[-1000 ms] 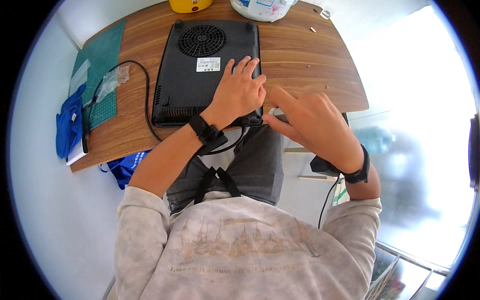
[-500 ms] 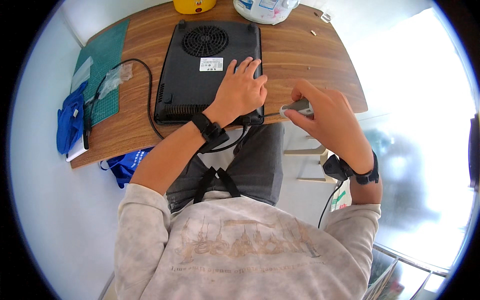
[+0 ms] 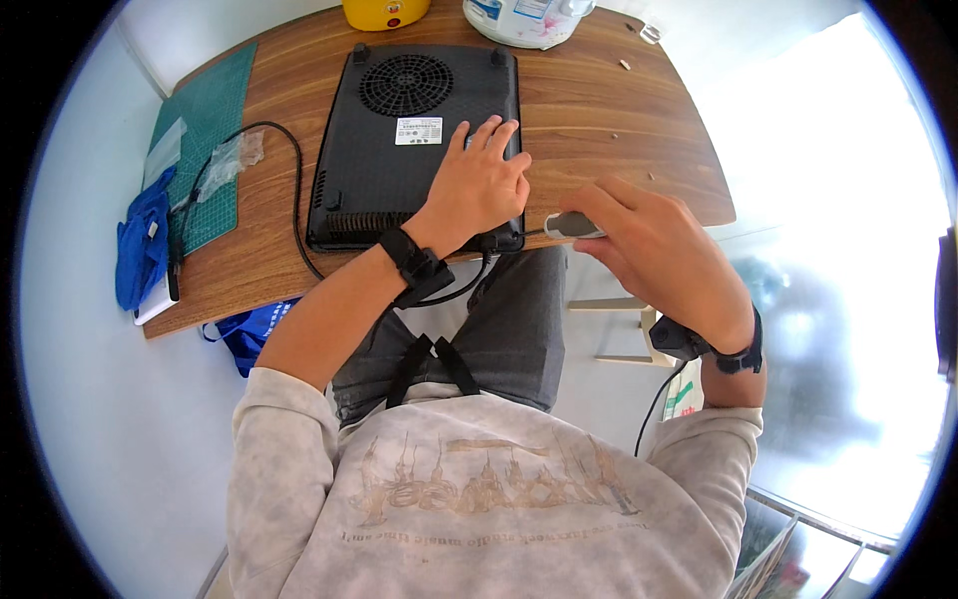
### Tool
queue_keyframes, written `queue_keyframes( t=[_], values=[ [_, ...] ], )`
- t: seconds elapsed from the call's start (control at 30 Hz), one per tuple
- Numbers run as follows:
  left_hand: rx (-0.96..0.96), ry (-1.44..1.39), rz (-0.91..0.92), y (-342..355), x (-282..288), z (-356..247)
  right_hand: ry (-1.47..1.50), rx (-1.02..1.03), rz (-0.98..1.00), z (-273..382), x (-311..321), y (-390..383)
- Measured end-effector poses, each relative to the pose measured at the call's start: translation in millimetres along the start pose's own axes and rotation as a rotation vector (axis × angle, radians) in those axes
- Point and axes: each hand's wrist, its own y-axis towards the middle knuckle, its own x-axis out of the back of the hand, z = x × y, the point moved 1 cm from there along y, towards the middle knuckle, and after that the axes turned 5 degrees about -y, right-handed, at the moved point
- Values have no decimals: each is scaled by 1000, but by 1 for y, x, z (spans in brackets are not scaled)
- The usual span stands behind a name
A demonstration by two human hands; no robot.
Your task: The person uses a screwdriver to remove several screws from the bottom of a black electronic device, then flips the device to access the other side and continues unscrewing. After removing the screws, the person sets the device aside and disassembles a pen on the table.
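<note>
A black induction cooker (image 3: 364, 165) lies upside down on the table, its round fan grille (image 3: 406, 85) and feet facing up. My left hand (image 3: 476, 187) rests flat on its right part, fingers spread. With my right hand (image 3: 654, 240) I grip a screwdriver (image 3: 571, 226) by its grey handle. The shaft lies nearly level and points left, its tip at the cooker's near right corner; whether it sits in a screw I cannot make out. A black power cord (image 3: 299, 190) leaves the cooker's near edge and also loops over the table at its left.
A green cutting mat (image 3: 215, 110) with clear plastic bags (image 3: 228, 165) covers the table's left end, beside a blue cloth bag (image 3: 143, 245). A yellow container (image 3: 384, 12) and a white tub (image 3: 524, 25) stand at the back. Small bits (image 3: 625, 65) lie at the right.
My right hand has turned about the screwdriver, its fingers now lying over the handle, and the handle has shifted slightly left. My left hand and the cooker have hardly moved.
</note>
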Motion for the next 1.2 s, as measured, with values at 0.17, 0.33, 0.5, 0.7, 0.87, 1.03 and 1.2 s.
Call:
queue_keyframes(
  t=[0.17, 0.33, 0.5, 0.7, 0.87, 1.03, 1.2],
  values=[
    [-13, 4, -13, 1, -1, 1, -311, -79, -96, -3, -19, 7],
    [-31, 33, -14, -2, -2, 5, -267, -159, -125, 8, -12, 22],
    [1, -70, -75, -2, 1, 0, 78, 40, -240, 1, -16, 20],
    [-37, 23, -54, -2, -2, 2, 181, 32, -344, 3, -14, 12],
    [-28, 25, -39, -2, -2, 2, 121, 35, -336, -1, -4, 4],
    [-22, 29, -18, -1, 0, 1, -60, -82, -331, -8, -3, 10],
    [-21, 13, -23, -1, -1, 1, -329, -104, -438, -13, -13, 19]
  ],
)
